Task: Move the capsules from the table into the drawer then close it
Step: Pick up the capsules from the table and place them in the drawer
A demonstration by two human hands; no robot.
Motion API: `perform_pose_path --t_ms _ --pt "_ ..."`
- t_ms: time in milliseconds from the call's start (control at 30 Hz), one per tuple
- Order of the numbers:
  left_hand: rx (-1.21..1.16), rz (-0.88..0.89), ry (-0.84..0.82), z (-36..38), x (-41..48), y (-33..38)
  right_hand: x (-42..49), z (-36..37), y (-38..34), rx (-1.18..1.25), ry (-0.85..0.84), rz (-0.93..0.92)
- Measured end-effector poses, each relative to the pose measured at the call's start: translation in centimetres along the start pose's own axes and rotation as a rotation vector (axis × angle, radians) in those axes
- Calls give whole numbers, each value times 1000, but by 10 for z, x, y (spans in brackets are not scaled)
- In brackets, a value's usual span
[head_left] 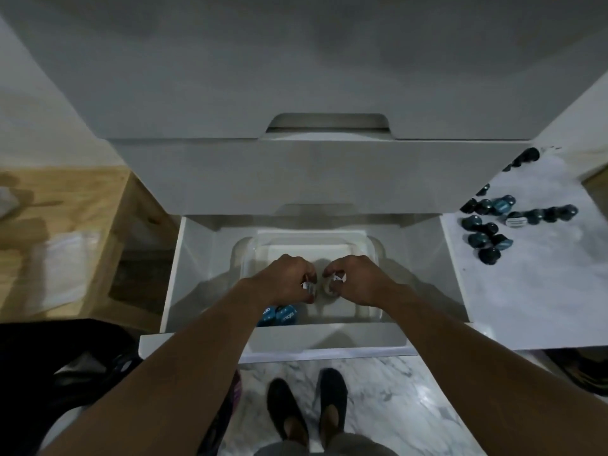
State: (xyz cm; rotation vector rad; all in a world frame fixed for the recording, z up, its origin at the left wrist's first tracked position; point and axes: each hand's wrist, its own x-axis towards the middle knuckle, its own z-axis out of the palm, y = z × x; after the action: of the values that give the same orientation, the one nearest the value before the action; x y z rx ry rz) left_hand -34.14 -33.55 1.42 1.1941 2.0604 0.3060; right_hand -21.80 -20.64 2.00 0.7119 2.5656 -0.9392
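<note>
Down in the open drawer point(184, 278), the left hand point(286, 278) and right hand point(355, 278) each pinch a capsule; two blue capsules point(279, 315) lie just below the left hand. More capsules point(490, 222) sit on the table point(543, 291), well off to the right.

A wooden shelf unit point(98, 205) stands left of the cabinet; black shoes point(307, 409) rest on marble floor point(394, 396).

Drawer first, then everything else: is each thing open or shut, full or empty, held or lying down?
Drawer: pulled open.
Clear tray inside it: holds two blue capsules.
Upper drawers: shut.
Left hand: closed on a capsule over the tray.
Right hand: same.
Capsules on table: many, not yet moved.
</note>
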Motion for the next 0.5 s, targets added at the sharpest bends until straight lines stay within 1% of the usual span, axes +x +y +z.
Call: perform_pose_path --t_ms 133,233,400,500 --pt "-15 -45 -35 0 0 -1 -1 1 0 4 -50 27" --pt "2 -71 -92 1 -2 1 -1 0 -2 8 -119 46" --pt "40 -86 -119 3 -4 1 -1 2 -6 6 -231 68" --pt "60 -92 -137 5 -5 1 -2 5 -8 -25 -243 60"
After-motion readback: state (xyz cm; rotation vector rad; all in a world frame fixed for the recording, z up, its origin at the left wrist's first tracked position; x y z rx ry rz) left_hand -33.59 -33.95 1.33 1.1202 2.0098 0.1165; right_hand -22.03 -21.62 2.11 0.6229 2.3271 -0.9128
